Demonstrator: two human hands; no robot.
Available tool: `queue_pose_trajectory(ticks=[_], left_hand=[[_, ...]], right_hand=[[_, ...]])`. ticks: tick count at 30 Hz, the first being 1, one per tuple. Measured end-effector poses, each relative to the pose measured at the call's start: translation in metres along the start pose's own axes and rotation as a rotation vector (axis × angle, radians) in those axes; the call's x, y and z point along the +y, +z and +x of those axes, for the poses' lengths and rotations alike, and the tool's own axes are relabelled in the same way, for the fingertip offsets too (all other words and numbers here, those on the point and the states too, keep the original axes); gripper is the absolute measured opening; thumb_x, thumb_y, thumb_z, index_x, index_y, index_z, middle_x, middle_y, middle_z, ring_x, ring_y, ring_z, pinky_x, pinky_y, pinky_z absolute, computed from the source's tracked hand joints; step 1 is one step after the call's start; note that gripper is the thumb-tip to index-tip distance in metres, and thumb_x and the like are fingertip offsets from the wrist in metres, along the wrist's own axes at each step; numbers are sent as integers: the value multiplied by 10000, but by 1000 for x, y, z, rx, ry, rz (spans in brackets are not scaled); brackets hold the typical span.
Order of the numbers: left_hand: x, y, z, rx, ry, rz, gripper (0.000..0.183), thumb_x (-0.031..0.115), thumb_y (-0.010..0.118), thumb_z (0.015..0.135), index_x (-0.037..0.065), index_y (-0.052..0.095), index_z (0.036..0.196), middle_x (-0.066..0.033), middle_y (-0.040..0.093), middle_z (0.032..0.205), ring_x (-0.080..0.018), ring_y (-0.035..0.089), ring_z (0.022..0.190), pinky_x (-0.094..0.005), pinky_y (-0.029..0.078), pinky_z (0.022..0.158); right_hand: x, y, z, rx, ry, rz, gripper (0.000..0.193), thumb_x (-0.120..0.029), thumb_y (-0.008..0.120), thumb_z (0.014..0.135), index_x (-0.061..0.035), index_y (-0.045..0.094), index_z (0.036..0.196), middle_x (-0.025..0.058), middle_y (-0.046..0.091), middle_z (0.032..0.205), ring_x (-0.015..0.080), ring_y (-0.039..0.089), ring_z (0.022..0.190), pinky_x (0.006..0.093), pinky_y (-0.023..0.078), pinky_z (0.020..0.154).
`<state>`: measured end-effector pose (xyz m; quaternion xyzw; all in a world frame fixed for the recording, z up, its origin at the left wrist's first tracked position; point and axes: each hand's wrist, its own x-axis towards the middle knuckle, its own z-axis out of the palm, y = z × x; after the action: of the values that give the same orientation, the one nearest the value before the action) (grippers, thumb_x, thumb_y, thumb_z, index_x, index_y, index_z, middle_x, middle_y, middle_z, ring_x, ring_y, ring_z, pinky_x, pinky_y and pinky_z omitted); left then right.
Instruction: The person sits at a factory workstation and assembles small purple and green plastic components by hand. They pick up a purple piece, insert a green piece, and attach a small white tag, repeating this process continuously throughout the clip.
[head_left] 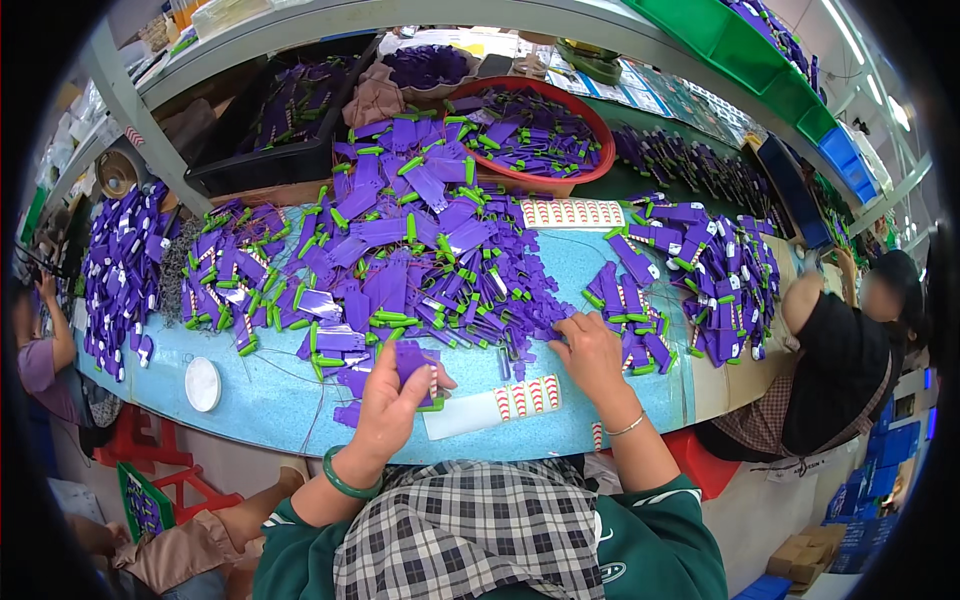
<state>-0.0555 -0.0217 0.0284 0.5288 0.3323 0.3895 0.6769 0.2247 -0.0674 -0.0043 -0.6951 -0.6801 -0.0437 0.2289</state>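
My left hand point(388, 402) is closed around a flat purple plastic part point(412, 358) with a green end and a striped sticker along its side. At the edge of a heap of small purple pieces point(540, 305), the thumb and fingers of my right hand point(594, 358) are curled together; what they pinch is too small to make out. Between my hands lies a white backing strip point(470, 414) with a few red-and-yellow chevron stickers left of my right wrist. A big pile of purple parts with green ends point(400, 230) rises beyond my left hand.
On the blue tabletop point(270, 385) are a round white lid point(203, 384) and more purple heaps point(125, 265) point(725, 285). A sticker sheet point(572, 214) lies farther back, below a red basin point(600, 165). A black tray point(215, 178) stands back left; people sit at both sides.
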Motion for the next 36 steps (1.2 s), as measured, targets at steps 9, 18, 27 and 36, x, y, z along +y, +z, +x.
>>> queue_pose_trajectory(ticks=[9,18,27,36], left_hand=[[-37,16,0,-93,-214,-302,156,224,447,990,74,452,1036,-86,592,827,-180,621,736,-319,535,648],[-34,30,-4,-132,-67,157,169,154,513,964,20,445,1042,-61,587,838,-114,598,736,-264,507,630],[-40,27,-4,-340,-176,216,125,135,531,942,25,503,994,-50,606,826,-110,585,713,-270,487,623],[-42,31,-6,-323,296,745,163,167,517,905,11,548,941,-137,591,709,-326,591,633,-407,454,588]], right_hand=[[-34,-16,-11,144,-307,312,160,-46,692,664,-15,642,812,92,614,802,244,610,742,351,511,624],[-83,-10,-26,-113,345,1321,183,15,663,797,17,644,978,58,624,864,131,610,792,252,536,621],[-78,-16,-24,-169,191,1012,69,11,684,774,5,665,840,38,615,756,73,554,589,213,437,521],[-85,-17,-26,-135,88,818,128,-38,713,766,4,607,822,57,575,720,104,529,552,235,413,495]])
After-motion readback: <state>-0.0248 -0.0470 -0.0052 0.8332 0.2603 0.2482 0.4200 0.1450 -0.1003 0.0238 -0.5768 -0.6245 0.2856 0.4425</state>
